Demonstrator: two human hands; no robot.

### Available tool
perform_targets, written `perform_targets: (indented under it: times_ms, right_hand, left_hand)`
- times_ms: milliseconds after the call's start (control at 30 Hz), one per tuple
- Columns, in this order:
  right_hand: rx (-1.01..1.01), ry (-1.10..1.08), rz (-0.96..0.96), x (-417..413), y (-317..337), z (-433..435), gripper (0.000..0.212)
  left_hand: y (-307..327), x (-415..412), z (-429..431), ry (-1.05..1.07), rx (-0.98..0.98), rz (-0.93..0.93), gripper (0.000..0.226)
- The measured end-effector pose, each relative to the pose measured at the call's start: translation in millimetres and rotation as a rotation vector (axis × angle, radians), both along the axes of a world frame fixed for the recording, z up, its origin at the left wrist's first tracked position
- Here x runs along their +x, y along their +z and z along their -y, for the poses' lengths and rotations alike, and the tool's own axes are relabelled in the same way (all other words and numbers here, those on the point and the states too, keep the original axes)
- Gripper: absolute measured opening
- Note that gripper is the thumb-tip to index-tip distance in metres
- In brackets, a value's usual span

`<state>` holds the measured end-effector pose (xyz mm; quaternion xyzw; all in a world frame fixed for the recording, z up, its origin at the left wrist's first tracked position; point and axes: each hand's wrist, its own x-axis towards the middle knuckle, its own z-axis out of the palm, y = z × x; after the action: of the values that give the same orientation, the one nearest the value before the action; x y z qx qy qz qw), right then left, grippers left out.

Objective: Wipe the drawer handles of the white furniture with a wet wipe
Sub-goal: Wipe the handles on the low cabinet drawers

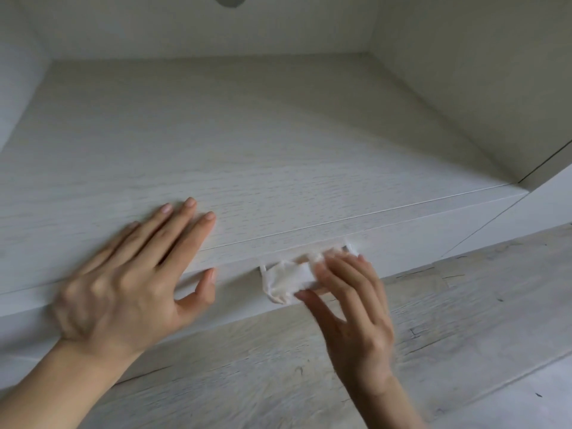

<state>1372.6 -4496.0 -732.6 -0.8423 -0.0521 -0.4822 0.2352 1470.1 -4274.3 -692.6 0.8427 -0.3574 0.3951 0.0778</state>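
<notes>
Two bare hands are working at the front of the white furniture [278,150], which I am viewing remotely through the head camera. The left hand [123,274] is lying flat on the top board, its fingers straight, spread and grasping nothing, while its thumb is hanging over the edge and touching the drawer front [238,289]. The right hand [349,308], slightly blurred, is reaching in from below and pinching the wet wipe [286,281], with the thumb underneath and the curled fingers on top. The wipe is sitting crumpled against the upper part of the drawer front, just right of the left thumb, and is draping over the handle, which I am not making out beneath it. A pale wood-grain floor [464,305] is running under the drawer. A side panel [464,88] is closing the open shelf on the right, and a grey round shape [229,0] is showing on the back wall.
</notes>
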Motion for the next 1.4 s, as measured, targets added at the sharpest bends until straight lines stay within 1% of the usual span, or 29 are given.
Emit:
perform_targets:
  times_ms: [67, 133, 200, 267, 333, 467, 567, 667, 800, 967, 1100, 1200, 1267, 1400]
  right_hand:
    - [0.006, 0.014, -0.009, -2.1, -1.7, -2.6, 0.031]
    - [-0.046, 0.064, -0.022, -0.9, -5.1, -23.6, 0.036]
    - [-0.08, 0.089, -0.006, 0.2, -5.1, -23.7, 0.037]
    - [-0.03, 0.056, 0.007, -1.6, -2.3, -7.3, 0.035]
    - [0.027, 0.002, 0.001, -2.9, -2.2, -5.8, 0.038]
    - [0.03, -0.014, -0.036, 3.1, -3.4, -27.0, 0.046]
    - [0.148, -0.041, -0.005, 4.3, -0.4, -13.0, 0.042]
    - [0.264, -0.054, 0.014, 6.5, 3.5, -23.9, 0.044]
    - [0.328, -0.119, -0.027, 14.0, 8.5, -39.3, 0.05]
    - [0.326, -0.082, -0.01, 8.4, 4.5, -35.3, 0.037]
    - [0.274, -0.151, -0.11, 19.0, 8.6, -47.3, 0.038]
    - [0.243, -0.101, -0.056, 6.8, 0.6, -38.3, 0.035]
    - [0.243, -0.088, -0.021, 5.5, -0.3, -36.1, 0.037]
    - [0.178, -0.265, -0.078, 19.3, 6.3, -47.5, 0.039]
  left_hand:
    - [-1.5, 1.1, -0.7, 0.006, -0.005, -0.001, 0.048]
    - [-3.3, 2.3, -2.1, -0.002, -0.008, -0.013, 0.048]
    - [-3.4, 2.5, -2.8, -0.006, -0.009, -0.027, 0.048]
    - [-3.2, 1.9, -2.3, -0.004, 0.0, -0.026, 0.048]
    - [-3.1, 2.1, -2.4, -0.003, 0.003, -0.019, 0.048]
    - [-2.5, 2.5, -2.6, -0.005, -0.004, -0.022, 0.048]
    - [-0.3, 0.8, -1.2, -0.011, -0.005, -0.02, 0.048]
    - [1.5, 1.2, 0.3, -0.014, -0.002, -0.021, 0.047]
    - [1.6, 0.5, 0.5, -0.004, -0.006, -0.004, 0.047]
    - [0.5, 0.6, 0.5, -0.003, -0.009, 0.001, 0.047]
    - [1.4, 0.7, 1.0, 0.002, 0.001, 0.002, 0.047]
    - [2.2, -0.1, 0.7, -0.004, 0.006, 0.007, 0.047]
    - [1.9, -0.6, 0.5, 0.007, 0.007, 0.023, 0.047]
    - [2.8, -0.2, 0.5, 0.006, 0.009, 0.007, 0.047]
